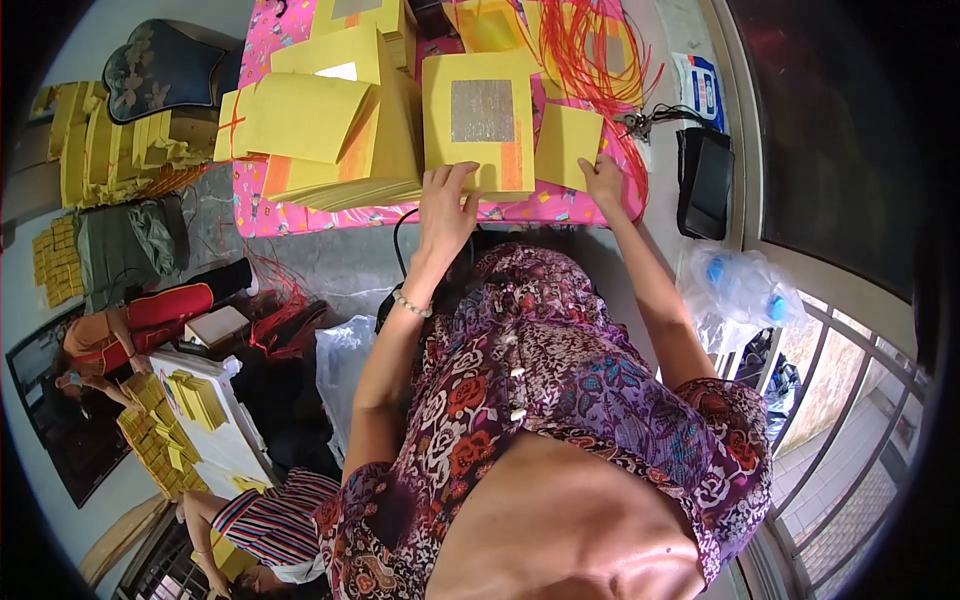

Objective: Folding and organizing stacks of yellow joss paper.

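A yellow paper sheet [480, 165] with a silver square and an orange strip lies on the pink table, seemingly the top of a stack. My left hand [447, 205] rests on its near edge, fingers lying on the paper and thumb held apart. To the right, a smaller, plain yellow folded paper [565, 145] lies against the sheet. My right hand [602, 182] pinches its near right corner between thumb and fingers. Left of the sheet stands a tall stack of yellow papers [395, 130], with a folded yellow bundle [295, 115] lying on top.
Red strings [590, 50] spread over the table's [520, 212] far right. Keys [635, 123] and a black phone [711, 172] lie beyond its right edge. A clear plastic bag with bottles [740, 285] is at the right. Two other people work at the lower left among yellow bundles [165, 430].
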Demonstrator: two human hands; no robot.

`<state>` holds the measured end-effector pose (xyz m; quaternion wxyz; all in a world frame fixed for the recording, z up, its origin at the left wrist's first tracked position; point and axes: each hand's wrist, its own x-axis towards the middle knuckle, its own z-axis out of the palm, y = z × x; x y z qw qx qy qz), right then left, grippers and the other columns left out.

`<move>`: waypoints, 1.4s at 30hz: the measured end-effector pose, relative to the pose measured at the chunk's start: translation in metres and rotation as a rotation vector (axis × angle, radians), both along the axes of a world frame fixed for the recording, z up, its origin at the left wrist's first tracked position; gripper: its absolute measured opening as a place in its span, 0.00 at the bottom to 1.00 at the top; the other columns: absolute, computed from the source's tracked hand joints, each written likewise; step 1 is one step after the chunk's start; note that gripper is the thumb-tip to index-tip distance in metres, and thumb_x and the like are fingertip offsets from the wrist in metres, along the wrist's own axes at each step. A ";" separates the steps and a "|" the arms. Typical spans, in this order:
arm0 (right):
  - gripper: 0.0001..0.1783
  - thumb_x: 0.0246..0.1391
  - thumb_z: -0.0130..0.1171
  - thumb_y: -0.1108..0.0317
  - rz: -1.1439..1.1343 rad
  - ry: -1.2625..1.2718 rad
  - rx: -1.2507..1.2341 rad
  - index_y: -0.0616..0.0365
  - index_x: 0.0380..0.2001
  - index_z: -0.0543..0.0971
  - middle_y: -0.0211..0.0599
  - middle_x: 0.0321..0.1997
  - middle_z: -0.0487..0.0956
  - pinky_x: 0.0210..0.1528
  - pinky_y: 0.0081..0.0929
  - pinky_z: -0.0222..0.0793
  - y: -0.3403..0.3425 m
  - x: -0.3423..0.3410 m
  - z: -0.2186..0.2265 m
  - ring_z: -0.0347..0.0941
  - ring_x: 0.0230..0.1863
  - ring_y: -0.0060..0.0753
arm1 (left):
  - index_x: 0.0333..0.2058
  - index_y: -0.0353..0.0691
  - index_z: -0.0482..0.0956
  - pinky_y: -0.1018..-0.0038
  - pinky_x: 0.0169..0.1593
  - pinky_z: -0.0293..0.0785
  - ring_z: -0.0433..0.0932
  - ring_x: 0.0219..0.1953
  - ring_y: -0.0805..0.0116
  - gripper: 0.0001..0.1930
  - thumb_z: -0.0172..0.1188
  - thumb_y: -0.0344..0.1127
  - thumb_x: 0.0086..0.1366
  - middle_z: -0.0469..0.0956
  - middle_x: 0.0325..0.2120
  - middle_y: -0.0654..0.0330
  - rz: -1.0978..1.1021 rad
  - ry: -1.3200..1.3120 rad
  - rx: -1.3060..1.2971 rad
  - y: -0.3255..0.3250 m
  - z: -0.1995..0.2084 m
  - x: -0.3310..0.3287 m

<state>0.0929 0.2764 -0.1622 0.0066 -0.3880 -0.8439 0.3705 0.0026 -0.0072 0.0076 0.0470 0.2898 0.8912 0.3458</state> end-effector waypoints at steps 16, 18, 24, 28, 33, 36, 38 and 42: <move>0.23 0.42 0.66 0.62 0.813 0.475 0.256 0.55 0.43 0.73 0.36 0.43 0.71 0.46 0.34 0.68 -0.076 -0.017 0.165 0.68 0.47 0.41 | 0.42 0.44 0.76 0.64 0.45 0.67 0.68 0.44 0.55 0.22 0.66 0.27 0.45 0.71 0.40 0.57 -0.123 0.114 -0.051 0.003 -0.011 -0.003; 0.23 0.41 0.66 0.62 0.835 0.443 0.285 0.55 0.43 0.73 0.36 0.44 0.71 0.46 0.34 0.68 -0.076 -0.018 0.158 0.67 0.48 0.40 | 0.39 0.44 0.77 0.64 0.46 0.67 0.69 0.44 0.55 0.18 0.66 0.27 0.46 0.72 0.39 0.57 -0.108 0.098 -0.038 0.003 -0.013 -0.004; 0.18 0.43 0.64 0.63 0.884 0.424 0.286 0.55 0.39 0.76 0.34 0.43 0.72 0.44 0.34 0.68 -0.069 -0.021 0.151 0.69 0.46 0.38 | 0.37 0.43 0.80 0.65 0.45 0.69 0.70 0.42 0.57 0.15 0.66 0.27 0.47 0.74 0.36 0.59 -0.123 0.081 0.009 0.001 -0.014 -0.008; 0.10 0.45 0.62 0.64 0.853 0.440 0.186 0.54 0.32 0.80 0.32 0.40 0.75 0.43 0.32 0.70 -0.066 -0.023 0.154 0.71 0.43 0.37 | 0.35 0.42 0.81 0.66 0.44 0.70 0.71 0.41 0.57 0.13 0.66 0.28 0.47 0.75 0.35 0.58 -0.119 0.047 0.021 -0.001 -0.013 -0.012; 0.07 0.47 0.61 0.65 0.820 0.422 0.163 0.54 0.30 0.82 0.32 0.38 0.77 0.42 0.32 0.70 -0.065 -0.025 0.153 0.72 0.42 0.36 | 0.35 0.42 0.82 0.67 0.45 0.70 0.71 0.41 0.58 0.12 0.66 0.29 0.49 0.75 0.36 0.58 -0.131 0.010 0.048 -0.001 -0.010 -0.014; 0.07 0.49 0.60 0.65 0.803 0.404 0.145 0.54 0.29 0.82 0.32 0.37 0.77 0.42 0.32 0.70 -0.067 -0.027 0.156 0.72 0.41 0.37 | 0.35 0.42 0.82 0.67 0.45 0.70 0.71 0.41 0.58 0.12 0.66 0.29 0.49 0.75 0.36 0.58 -0.128 -0.004 0.048 -0.001 -0.010 -0.015; 0.07 0.49 0.60 0.65 0.796 0.393 0.134 0.55 0.29 0.82 0.33 0.37 0.77 0.41 0.32 0.69 -0.067 -0.027 0.157 0.72 0.41 0.37 | 0.35 0.42 0.82 0.67 0.45 0.70 0.71 0.41 0.58 0.12 0.66 0.29 0.48 0.75 0.36 0.58 -0.129 -0.001 0.047 -0.001 -0.010 -0.015; 0.08 0.50 0.59 0.64 0.775 0.385 0.113 0.55 0.30 0.82 0.33 0.36 0.77 0.41 0.33 0.69 -0.067 -0.028 0.155 0.72 0.40 0.38 | 0.35 0.42 0.82 0.67 0.45 0.70 0.71 0.41 0.58 0.12 0.66 0.29 0.48 0.75 0.36 0.58 -0.132 -0.001 0.045 0.000 -0.010 -0.015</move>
